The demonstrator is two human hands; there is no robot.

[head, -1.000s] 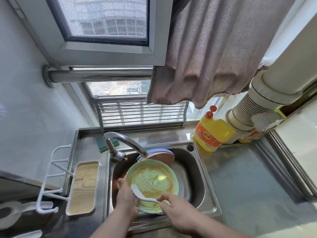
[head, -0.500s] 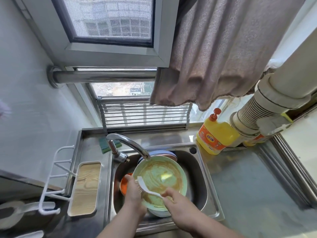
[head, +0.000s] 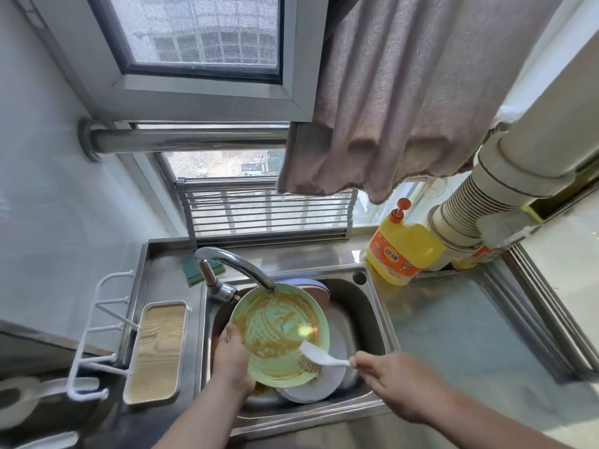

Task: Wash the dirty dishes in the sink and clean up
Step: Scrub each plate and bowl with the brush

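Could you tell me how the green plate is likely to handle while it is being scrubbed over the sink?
The green plate is smeared with brownish sauce, so it is probably slippery. The left hand grips only one rim, so pressure from the brush may tilt it. It looks like light plastic, likely stiff and hard to break.

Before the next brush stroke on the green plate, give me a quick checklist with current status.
1. Left hand has a grip on the green plate rim: ok.
2. Right hand holds the brush by its handle: ok.
3. Bristles on the plate surface: ok, at the lower right edge.
4. Plate held over the sink: ok.
5. Plate clean: not ok, brown residue covers most of it.
6. Water running from the faucet: cannot tell.
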